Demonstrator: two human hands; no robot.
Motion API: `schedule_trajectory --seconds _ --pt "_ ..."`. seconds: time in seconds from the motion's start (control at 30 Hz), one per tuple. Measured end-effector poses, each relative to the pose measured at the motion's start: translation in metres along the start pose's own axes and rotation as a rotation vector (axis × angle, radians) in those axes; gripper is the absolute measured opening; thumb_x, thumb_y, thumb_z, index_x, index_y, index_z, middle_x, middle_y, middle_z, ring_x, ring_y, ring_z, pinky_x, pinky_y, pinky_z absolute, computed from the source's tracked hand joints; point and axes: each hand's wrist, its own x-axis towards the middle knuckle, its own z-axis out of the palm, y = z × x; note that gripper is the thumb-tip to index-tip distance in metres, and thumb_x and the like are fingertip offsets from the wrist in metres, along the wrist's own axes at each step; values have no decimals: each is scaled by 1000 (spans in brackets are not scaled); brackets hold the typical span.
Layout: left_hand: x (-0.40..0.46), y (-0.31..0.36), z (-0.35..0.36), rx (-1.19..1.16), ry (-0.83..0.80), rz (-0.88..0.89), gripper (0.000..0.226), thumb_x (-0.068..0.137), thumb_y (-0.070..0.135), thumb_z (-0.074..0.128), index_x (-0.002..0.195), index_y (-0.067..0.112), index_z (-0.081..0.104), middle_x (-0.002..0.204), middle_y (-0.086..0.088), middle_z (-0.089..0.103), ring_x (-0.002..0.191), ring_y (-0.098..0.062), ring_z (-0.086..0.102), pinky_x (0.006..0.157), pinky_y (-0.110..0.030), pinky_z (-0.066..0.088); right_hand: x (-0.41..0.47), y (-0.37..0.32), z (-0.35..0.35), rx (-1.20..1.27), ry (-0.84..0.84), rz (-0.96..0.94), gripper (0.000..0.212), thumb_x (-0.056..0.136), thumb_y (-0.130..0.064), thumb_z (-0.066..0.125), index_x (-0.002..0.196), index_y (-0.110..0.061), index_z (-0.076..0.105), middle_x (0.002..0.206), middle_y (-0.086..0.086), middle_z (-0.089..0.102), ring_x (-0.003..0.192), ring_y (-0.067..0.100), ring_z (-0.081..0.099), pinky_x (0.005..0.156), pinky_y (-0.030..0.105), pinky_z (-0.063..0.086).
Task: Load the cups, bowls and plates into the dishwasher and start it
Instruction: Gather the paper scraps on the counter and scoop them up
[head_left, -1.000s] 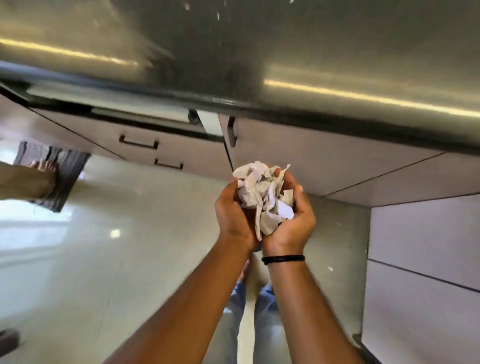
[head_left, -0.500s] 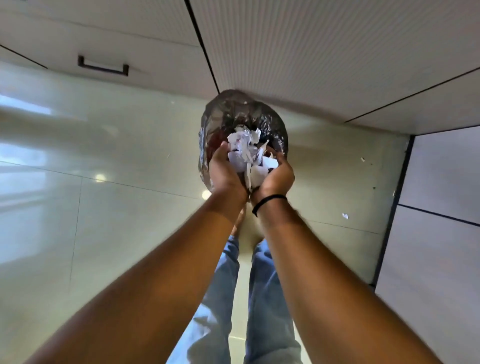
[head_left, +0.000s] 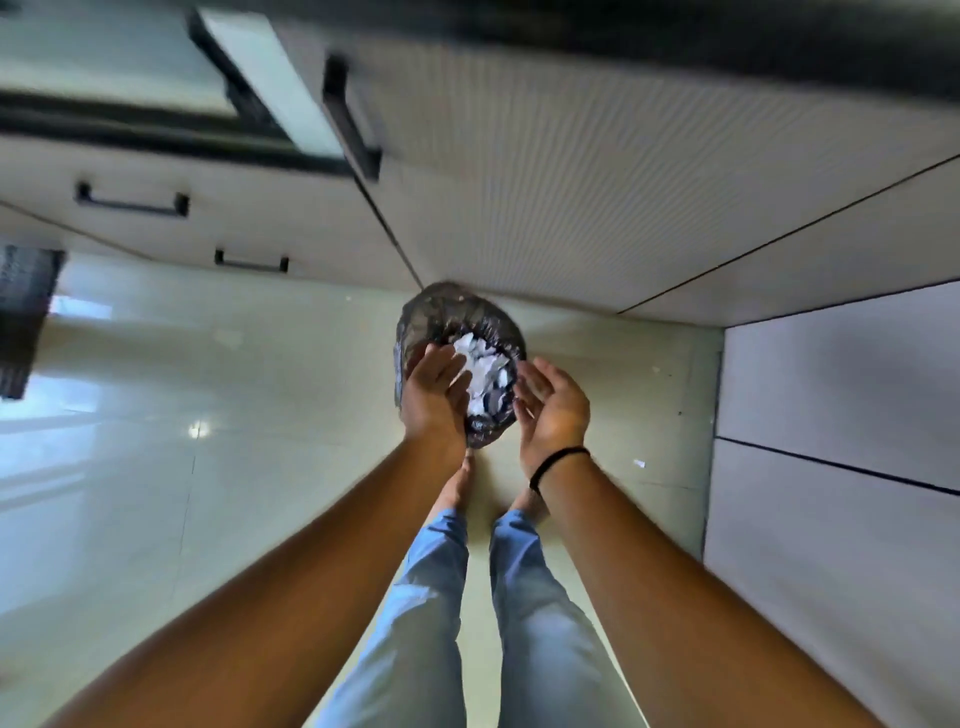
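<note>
I look straight down at a small bin lined with a black bag (head_left: 447, 314) on the floor by the cabinets. White crumpled paper scraps (head_left: 480, 366) lie inside it. My left hand (head_left: 434, 392) and my right hand (head_left: 553, 402) hover over the bin, apart, palms facing each other, fingers relaxed and holding nothing. A black band circles my right wrist. No cups, bowls, plates or dishwasher are in view.
Pale cabinet doors with black handles (head_left: 132, 200) run across the top, under a dark counter edge. A glossy tiled floor (head_left: 208, 467) spreads left. White panels (head_left: 831, 441) stand at the right. A striped mat (head_left: 23, 312) lies far left. A paper scrap (head_left: 639, 463) lies on the floor.
My hands carried a bundle of white paper scraps to the bin, then parted and let it drop inside. The view tilted back up toward the cabinets.
</note>
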Motion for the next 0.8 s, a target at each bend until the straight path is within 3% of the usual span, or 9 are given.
schedule_trajectory --seconds 0.1,0.23,0.3,0.5,0.67,0.73,0.8 --pt "-90 27 34 8 -129 -42 39 102 30 49 132 7 61 131 -14 66 110 -30 63 89 -35 50 -82 -68 -4 29 -46 -95 17 99 -19 50 92 -13 65 90 8 72 82 22 63 77 32 48" --pt "-191 45 86 97 -369 3 36 106 34 43 120 7 61 130 -21 65 116 -36 64 103 -44 48 -166 -160 -12 11 -144 -297 23 102 -24 50 98 -8 66 88 12 72 73 23 67 66 31 53" --pt "-234 49 116 158 -479 17 38 106 33 42 125 5 60 130 -20 65 122 -35 62 102 -44 49 -204 -204 -24 29 -181 -419 22 100 -23 54 102 -5 66 89 15 72 73 24 67 64 29 52" --pt "-310 34 219 285 -722 79 41 104 35 45 126 4 61 122 -18 70 112 -33 68 103 -45 51 -264 -302 -98 185 -201 -662 39 102 -33 51 106 2 68 91 17 73 79 26 69 71 35 53" --pt "-347 -30 313 450 -872 61 34 104 31 49 120 5 62 119 -22 70 110 -37 69 96 -44 54 -266 -380 -196 308 -123 -795 40 103 -36 50 99 -2 71 86 16 74 77 26 69 72 36 54" --pt "-355 -64 349 636 -906 164 27 104 26 50 117 7 64 116 -19 71 105 -35 70 91 -42 55 -258 -407 -240 378 -32 -861 39 103 -36 50 96 -3 71 84 16 74 79 26 68 74 36 54" --pt "-356 -98 377 876 -921 436 16 102 18 56 113 12 65 112 -14 72 102 -31 69 89 -38 54 -251 -428 -281 469 96 -896 39 102 -36 51 93 -4 71 83 15 73 79 25 67 75 36 53"
